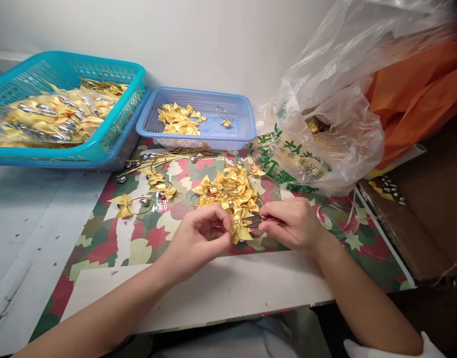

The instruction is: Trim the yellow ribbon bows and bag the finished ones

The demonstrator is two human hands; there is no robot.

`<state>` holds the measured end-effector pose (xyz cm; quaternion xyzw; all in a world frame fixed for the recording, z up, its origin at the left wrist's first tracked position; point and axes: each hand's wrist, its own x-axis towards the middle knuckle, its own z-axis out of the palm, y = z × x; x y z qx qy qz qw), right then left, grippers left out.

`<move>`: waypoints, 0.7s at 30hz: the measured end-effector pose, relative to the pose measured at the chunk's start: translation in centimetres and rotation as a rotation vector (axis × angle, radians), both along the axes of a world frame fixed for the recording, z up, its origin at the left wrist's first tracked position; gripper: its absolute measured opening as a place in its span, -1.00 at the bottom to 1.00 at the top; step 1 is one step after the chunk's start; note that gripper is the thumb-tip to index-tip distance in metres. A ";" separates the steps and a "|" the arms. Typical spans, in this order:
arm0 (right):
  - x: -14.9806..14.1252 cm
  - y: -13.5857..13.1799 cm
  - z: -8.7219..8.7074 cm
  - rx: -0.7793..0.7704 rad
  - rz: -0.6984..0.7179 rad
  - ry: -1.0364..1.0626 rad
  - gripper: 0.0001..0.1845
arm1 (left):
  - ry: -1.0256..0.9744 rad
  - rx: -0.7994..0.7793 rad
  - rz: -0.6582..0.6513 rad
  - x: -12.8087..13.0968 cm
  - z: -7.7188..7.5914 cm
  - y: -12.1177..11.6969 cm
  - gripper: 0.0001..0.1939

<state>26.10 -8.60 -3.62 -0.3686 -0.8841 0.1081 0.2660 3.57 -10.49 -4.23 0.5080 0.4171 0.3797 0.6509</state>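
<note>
My left hand (pixel 204 231) is closed, thumb and forefinger pinching the edge of a yellow ribbon bow (pixel 242 227). From the right, my right hand (pixel 293 223) grips a dark metal tool with two slim jaws (pixel 255 221). Its tips meet the bow, and its handles are mostly hidden by my fingers. Just beyond both hands lies a heap of yellow bows on gold wire rings (pixel 228 186), some with silver bells. A few more ringed bows (pixel 124 204) lie to the left, near a bundle of gold wires (pixel 180 152).
At the back left, a turquoise basket (pixel 139 74) holds bagged bows with bells. Beside it, a blue basket (pixel 196 140) contains loose bows and one ring. A clear plastic bag (pixel 295 159) with green print stands at the right, near loose silver bells (pixel 390 188). White board (pixel 198 293) lines the front edge.
</note>
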 end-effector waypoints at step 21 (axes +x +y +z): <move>0.1 -0.1 -0.1 0.078 0.058 -0.045 -0.49 | 0.025 -0.110 -0.001 0.1 0.1 0.0 -0.79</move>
